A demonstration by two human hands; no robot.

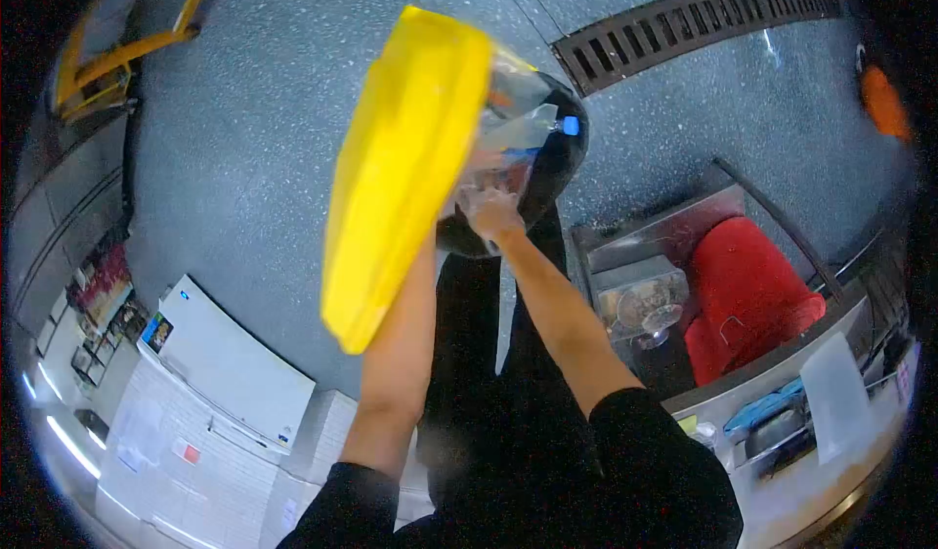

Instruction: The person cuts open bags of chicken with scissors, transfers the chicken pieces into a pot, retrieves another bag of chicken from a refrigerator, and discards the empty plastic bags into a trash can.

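A bright yellow bin lid (410,158) is tilted up on its edge to the left of a bin lined with a black bag (565,163). My left forearm (401,354) runs up behind the lid, which appears held up by that hand; the fingers are hidden. My right hand (495,215) reaches down into the bin opening, its fingers curled at a piece of clear plastic (506,176). Blur hides the exact grip. Among the rubbish lies a clear bottle with a blue cap (571,126), with more clear plastic around it.
A metal floor drain grate (684,33) crosses the speckled floor at upper right. On my right, a metal cart (664,222) holds a red item (747,295) and clear containers (640,300). A white chest-like unit (230,358) stands lower left, a yellow frame (127,61) upper left.
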